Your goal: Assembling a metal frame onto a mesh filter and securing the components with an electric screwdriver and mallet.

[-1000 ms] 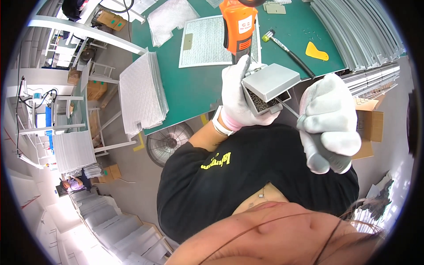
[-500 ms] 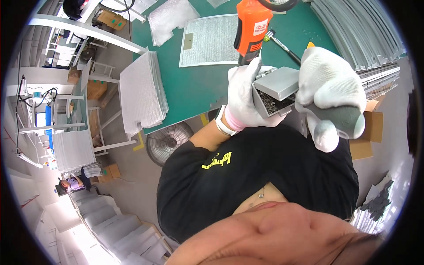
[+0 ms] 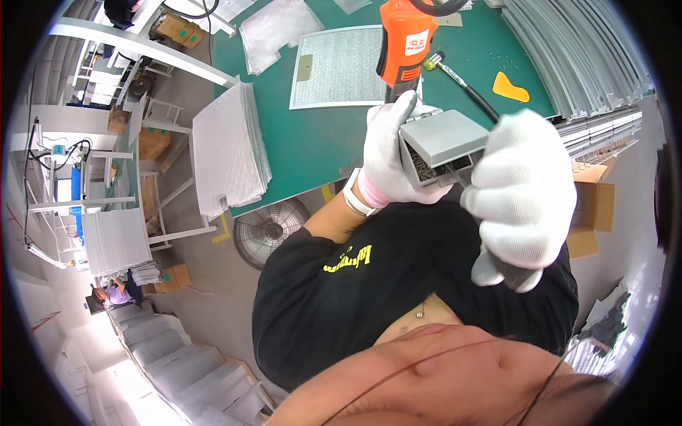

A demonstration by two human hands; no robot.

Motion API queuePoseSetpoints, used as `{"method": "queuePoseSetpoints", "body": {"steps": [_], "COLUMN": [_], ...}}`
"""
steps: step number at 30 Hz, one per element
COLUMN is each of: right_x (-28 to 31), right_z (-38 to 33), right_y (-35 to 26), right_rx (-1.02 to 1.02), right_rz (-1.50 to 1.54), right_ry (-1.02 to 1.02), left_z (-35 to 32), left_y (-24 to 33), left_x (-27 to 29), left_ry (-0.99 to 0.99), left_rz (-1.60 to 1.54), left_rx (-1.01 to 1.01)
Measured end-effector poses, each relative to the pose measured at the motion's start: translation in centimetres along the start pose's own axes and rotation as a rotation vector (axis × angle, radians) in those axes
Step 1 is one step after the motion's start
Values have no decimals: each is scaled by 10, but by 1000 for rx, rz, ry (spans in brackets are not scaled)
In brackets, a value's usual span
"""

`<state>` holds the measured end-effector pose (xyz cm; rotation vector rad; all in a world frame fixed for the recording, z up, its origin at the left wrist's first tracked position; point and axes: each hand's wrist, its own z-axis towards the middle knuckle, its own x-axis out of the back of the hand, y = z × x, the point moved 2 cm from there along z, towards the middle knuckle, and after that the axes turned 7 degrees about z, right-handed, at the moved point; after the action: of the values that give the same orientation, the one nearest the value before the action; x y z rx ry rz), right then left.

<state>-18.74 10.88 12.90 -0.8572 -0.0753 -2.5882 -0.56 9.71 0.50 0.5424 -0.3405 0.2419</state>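
My left hand [image 3: 387, 153], in a white glove, grips a small grey box [image 3: 447, 135] from its left side. The box's lid is partly raised, and many small dark metal fasteners [image 3: 420, 165] show inside. My right hand [image 3: 526, 192], also gloved, is closed in a fist just right of the box. From that fist a thin metal rod [image 3: 456, 175] reaches to the box's opening. A dark grey part shows at the fist's lower end; whether it belongs to the rod I cannot tell. An orange power tool [image 3: 408, 46] hangs right above my left thumb.
On the green table [image 3: 320, 149] lie a framed mesh panel [image 3: 337, 67], a hammer [image 3: 462, 84] and a yellow scraper [image 3: 510, 88]. Stacked sheets [image 3: 231, 153] overhang its left edge, and grey strips [image 3: 575, 57] pile up at right. A floor fan [image 3: 271, 231] and cardboard box [image 3: 593, 209] stand below.
My right hand has turned over and come down and left, bringing the rod to the box's opening. The scraper is now uncovered. My left hand has barely shifted.
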Motion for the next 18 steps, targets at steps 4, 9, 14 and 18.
{"method": "queuePoseSetpoints", "body": {"steps": [4,9,14,18], "right_x": [-35,-48,-24,-27], "right_z": [-5,-24,-27,-24], "right_y": [-16,-31,-35,-39], "right_rx": [10,21,-217,-151], "right_rz": [-442,-616,-379,-480], "right_ry": [401,414,303,267], "left_z": [1,13,14,12], "left_y": [-3,1,0,2], "left_x": [-1,1,4,4], "left_ry": [6,38,22,-17], "left_rz": [-18,108,131,157], "left_rx": [-31,-131,-155,-142]}}
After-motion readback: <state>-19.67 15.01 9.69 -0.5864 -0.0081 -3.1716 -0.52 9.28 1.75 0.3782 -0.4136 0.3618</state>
